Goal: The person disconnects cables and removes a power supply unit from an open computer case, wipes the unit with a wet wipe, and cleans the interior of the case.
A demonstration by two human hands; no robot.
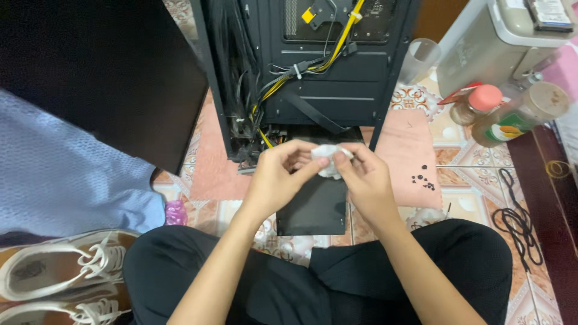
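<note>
White wad: a crumpled white tissue (328, 157) is pinched between both hands, just in front of the open computer case and above the dark panel on the floor.
Left hand: the left hand (278, 177) is mostly closed, its thumb and forefinger meeting on the left side of the tissue, the other fingers curled in beneath.
Right hand: the right hand (367, 180) is likewise nearly closed, fingertips (342, 157) pressed on the right edge of the tissue; the two hands touch at the wad.
Black panel: a flat black rectangular panel (314, 207) lies on the floor under the hands, one end near the case, the other near the person's crossed legs.
Computer case: a black computer case (328, 90) stands upright with its side open, yellow and black cables (283, 81) running down its inside.
Pink mat: a pink mat (403, 156) lies under the case on the patterned tile floor.
Screws: a small cluster of black screws (423, 179) sits on the mat, to the right of the right hand and apart from it.
Bottles: two sauce bottles (506, 114) lie tilted at the right, beside a grey appliance.
Shoes: white lace-up sneakers (63, 271) rest at the lower left, beside the left knee.
Cord: a black cord (518, 222) is coiled on the tiles at far right.
</note>
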